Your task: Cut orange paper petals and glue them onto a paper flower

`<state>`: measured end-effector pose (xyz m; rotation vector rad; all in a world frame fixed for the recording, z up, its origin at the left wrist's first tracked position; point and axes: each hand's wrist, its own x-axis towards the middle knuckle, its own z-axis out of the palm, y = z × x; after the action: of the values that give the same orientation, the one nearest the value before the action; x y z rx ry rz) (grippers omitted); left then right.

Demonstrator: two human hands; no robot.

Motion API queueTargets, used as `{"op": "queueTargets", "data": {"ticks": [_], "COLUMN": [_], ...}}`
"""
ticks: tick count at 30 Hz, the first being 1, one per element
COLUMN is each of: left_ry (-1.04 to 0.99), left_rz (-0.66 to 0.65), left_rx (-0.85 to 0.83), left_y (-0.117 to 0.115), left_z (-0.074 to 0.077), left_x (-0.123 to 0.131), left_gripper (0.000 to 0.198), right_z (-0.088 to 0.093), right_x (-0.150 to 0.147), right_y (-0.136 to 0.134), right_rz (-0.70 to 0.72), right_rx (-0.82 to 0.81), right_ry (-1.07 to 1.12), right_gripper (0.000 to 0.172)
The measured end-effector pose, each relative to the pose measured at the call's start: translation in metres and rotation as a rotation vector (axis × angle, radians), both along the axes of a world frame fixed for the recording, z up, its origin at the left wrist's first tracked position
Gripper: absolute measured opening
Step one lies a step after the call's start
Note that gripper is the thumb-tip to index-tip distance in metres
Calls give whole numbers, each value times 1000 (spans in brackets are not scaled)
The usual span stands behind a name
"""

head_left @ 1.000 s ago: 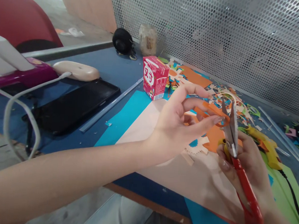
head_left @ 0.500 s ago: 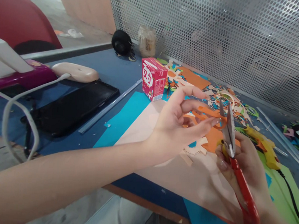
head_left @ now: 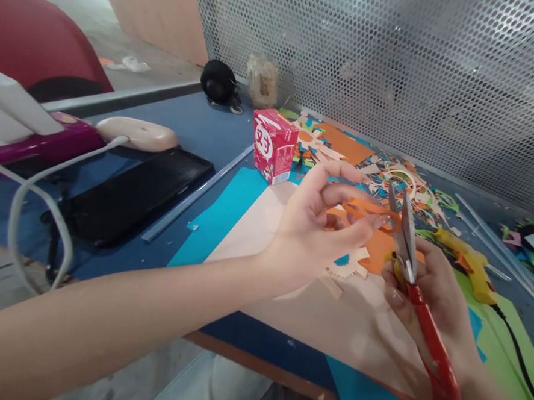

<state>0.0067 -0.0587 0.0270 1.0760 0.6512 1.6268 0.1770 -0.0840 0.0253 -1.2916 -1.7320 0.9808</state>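
Note:
My left hand (head_left: pixel 319 227) pinches a cut piece of orange paper (head_left: pixel 361 207) between thumb and fingers, held above the table. My right hand (head_left: pixel 437 295) is closed around red-handled scissors (head_left: pixel 428 330), blades pointing up and parted slightly, close to the right edge of the orange paper. Part of the grip is hidden behind the scissors. Below the hands lies a large pale pink sheet (head_left: pixel 256 223), with a cream paper cutout (head_left: pixel 356 267) with notched edges and an orange sheet (head_left: pixel 374 255) on it.
A pink box (head_left: pixel 274 146) stands behind my left hand, near heaped paper scraps (head_left: pixel 425 191). A yellow glue gun (head_left: pixel 471 264) lies at right on green paper (head_left: pixel 515 348). A black phone (head_left: pixel 141 192) and white cable (head_left: pixel 15 221) lie left. A perforated metal panel (head_left: pixel 370 61) borders the back.
Both hands keep their grips, with the orange paper and scissors shifted only very slightly. The whole view has moved down a little in the picture.

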Motion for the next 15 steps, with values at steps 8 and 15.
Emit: {"op": "queueTargets", "data": {"ticks": [8, 15], "left_ry": [-34, -39], "left_rz": [-16, -46], "left_rx": [-25, -19], "left_y": [0, 0], "left_z": [1, 1], "left_x": [0, 0], "left_gripper": [36, 36], "right_z": [-4, -1], "right_x": [5, 0], "right_y": [4, 1], "right_rz": [53, -6], "right_rx": [29, -20], "right_ry": [19, 37], "right_gripper": [44, 42]}}
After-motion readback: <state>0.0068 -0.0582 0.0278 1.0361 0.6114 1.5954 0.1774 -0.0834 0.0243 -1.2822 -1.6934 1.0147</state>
